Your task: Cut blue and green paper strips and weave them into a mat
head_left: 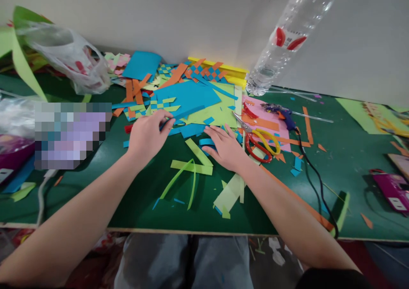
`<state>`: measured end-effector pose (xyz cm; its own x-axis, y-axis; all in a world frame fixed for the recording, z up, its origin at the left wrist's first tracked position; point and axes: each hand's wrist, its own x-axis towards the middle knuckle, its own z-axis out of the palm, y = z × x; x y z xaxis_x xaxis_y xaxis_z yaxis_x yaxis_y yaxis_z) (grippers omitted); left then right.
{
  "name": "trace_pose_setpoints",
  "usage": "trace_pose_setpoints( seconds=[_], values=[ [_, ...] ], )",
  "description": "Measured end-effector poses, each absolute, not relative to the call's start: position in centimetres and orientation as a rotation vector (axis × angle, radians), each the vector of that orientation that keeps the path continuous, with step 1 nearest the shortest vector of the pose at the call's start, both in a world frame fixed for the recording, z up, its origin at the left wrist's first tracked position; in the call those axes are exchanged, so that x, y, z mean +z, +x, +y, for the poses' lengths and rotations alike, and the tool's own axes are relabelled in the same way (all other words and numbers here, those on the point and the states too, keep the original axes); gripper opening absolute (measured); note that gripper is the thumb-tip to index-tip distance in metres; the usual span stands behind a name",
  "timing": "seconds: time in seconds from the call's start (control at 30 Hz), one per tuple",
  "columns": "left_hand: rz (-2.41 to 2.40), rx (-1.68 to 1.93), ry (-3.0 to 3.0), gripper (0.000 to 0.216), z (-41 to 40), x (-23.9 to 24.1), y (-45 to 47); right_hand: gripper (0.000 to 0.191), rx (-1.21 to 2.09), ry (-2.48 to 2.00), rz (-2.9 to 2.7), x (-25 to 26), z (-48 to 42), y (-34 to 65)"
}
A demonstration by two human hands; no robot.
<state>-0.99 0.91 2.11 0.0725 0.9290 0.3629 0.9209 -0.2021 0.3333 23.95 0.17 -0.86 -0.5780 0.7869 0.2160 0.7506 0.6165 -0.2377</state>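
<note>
Left hand [150, 129]: fingers curled in against the thumb, nearly closed, with a blue paper strip [189, 112] held between thumb and forefinger. Right hand [225, 146]: palm down, fingers extended and slightly spread; it grasps nothing visible — the fingertips rest at blue paper pieces, and a curved blue strip [207, 142] lies beside the thumb.

The held strip is at the centre of the frame, its free length angled toward the right over a blue paper sheet [188, 94]. That sheet partly covers a light-green sheet [225, 104]. A blue-and-green woven paper piece [160, 104] lies just above the left hand; an orange-and-blue woven piece [212, 72] lies at upper centre.

Right of centre, scissors [264, 144] with one yellow and one red handle lie near the right hand, blades toward the upper left. A glue gun [283, 113] lies beyond them, partly on a pink sheet [286, 139]. Light-green strips [191, 167] occupy lower centre.

Outer area, all on the green tabletop [134, 212]: a clear plastic bottle [271, 61] at upper right — label red and white — and a white plastic bag [75, 59] at upper left.
</note>
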Motion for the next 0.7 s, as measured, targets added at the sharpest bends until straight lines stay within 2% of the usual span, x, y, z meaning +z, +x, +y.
trace_pose_setpoints(
  seconds=[0.23,0.7],
  values=[
    [1.758,0.752,2.260,0.030,0.5,1.6,0.1,0.066,0.148,-1.200,-2.522,-0.9,0.5,23.5],
    [1.551,0.876,2.120,0.032,0.4,1.7,0.4,0.034,0.107,-1.153,-2.159,0.8,-1.2,24.1]
  ],
)
